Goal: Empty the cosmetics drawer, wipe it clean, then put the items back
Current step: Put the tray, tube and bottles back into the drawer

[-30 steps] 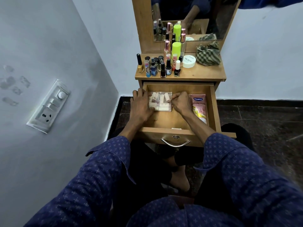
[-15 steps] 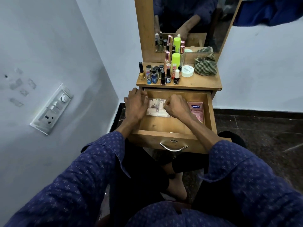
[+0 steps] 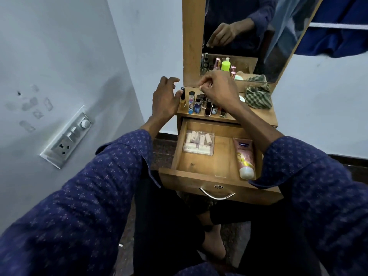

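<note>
The wooden drawer stands pulled out. Inside it lie a clear case of small pale tubes at the back left and a pink lotion tube along the right side. Both hands are raised over the tabletop above. My left hand is spread, its thumb at the cap of a yellow nail polish bottle. My right hand hovers over the cluster of small bottles with loosely curled fingers and nothing visible in it. It hides the taller bottles behind.
A checked cloth and a white jar sit at the right of the tabletop, below the mirror. A wall with a switch panel is close on the left. My knees and foot are under the drawer.
Both hands have let go of the clear case in the drawer and risen to the bottles on the tabletop. The case now lies at the drawer's back left.
</note>
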